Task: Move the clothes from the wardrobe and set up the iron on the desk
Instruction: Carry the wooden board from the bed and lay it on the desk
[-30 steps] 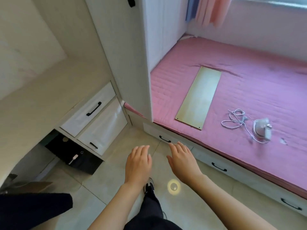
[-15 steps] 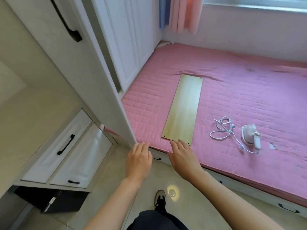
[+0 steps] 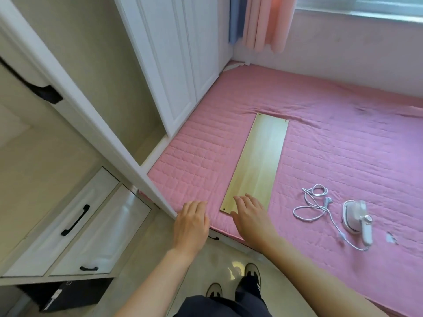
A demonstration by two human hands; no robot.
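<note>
Both hands empty, fingers straight: left hand (image 3: 191, 223) over the edge of the pink bed (image 3: 343, 138), right hand (image 3: 250, 216) over the near end of a wooden board (image 3: 261, 161). Iron (image 3: 358, 219) with coiled cord (image 3: 313, 202) lay on the bed, right of the board. Wardrobe (image 3: 174, 65) at left.

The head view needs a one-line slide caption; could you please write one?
Both open hands, left hand and right hand, reach toward a wooden board on the pink bed, iron lying nearby.
</note>
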